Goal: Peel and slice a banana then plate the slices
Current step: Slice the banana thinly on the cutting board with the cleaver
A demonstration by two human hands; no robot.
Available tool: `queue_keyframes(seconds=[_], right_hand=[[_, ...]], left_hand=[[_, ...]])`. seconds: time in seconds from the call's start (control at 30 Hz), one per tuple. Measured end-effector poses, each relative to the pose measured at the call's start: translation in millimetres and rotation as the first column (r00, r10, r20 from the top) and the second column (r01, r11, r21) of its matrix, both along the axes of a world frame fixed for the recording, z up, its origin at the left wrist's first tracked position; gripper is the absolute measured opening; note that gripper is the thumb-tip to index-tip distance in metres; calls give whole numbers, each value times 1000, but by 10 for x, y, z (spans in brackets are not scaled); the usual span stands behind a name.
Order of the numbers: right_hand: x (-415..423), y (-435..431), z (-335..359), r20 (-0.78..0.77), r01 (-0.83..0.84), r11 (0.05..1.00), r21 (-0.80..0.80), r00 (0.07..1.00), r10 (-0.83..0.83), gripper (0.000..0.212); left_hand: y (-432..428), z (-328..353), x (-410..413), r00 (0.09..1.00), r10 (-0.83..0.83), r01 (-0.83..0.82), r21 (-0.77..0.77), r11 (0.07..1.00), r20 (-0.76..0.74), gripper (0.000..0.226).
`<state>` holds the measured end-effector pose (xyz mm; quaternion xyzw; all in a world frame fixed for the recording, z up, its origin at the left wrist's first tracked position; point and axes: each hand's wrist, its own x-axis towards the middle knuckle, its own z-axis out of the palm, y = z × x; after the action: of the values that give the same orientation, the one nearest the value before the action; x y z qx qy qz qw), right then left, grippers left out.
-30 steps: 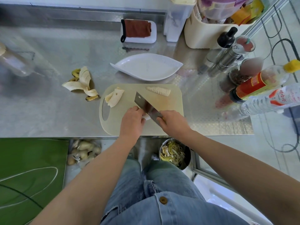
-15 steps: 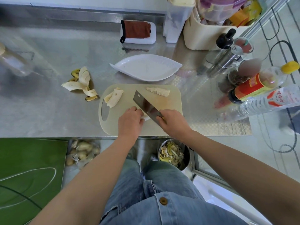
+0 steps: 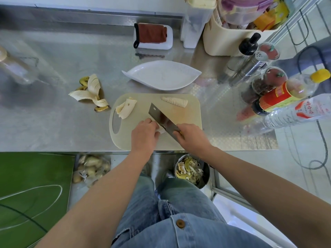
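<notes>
While the cleaver (image 3: 161,117) had barely shifted over the last second, it stayed angled across the banana piece (image 3: 161,131) near the front of the cutting board (image 3: 189,120), so slicing looked to be still under way and plating not begun. The left hand (image 3: 144,136) curled its fingers over that piece and held it down. Most of the piece was hidden beneath the knuckles. The right hand (image 3: 192,138) was wrapped round the cleaver's handle. Nothing else had moved. By count there was one fanned row of slices (image 3: 174,102) at the board's far right and one uncut chunk (image 3: 125,109) at its far left. One white plate (image 3: 161,76) sat just beyond the board with no slices on it, and one heap of peel (image 3: 91,92) lay on the counter to the left.
</notes>
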<state>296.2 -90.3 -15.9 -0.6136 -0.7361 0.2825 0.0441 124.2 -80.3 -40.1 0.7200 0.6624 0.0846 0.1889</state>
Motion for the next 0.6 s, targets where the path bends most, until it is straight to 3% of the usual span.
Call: queue_keyframes(seconds=[0.13,0.6], right_hand=[[-18,21,57,-50,22,999,28,999,-21,25],[-68,-5,-15,19,-4,1000,-21,1000,5,19]], left_hand=[[4,-5,-3,1000,-4,4,5,1000,-17,12],[1,3,-1,999,13,-13,-19,1000,29,14]])
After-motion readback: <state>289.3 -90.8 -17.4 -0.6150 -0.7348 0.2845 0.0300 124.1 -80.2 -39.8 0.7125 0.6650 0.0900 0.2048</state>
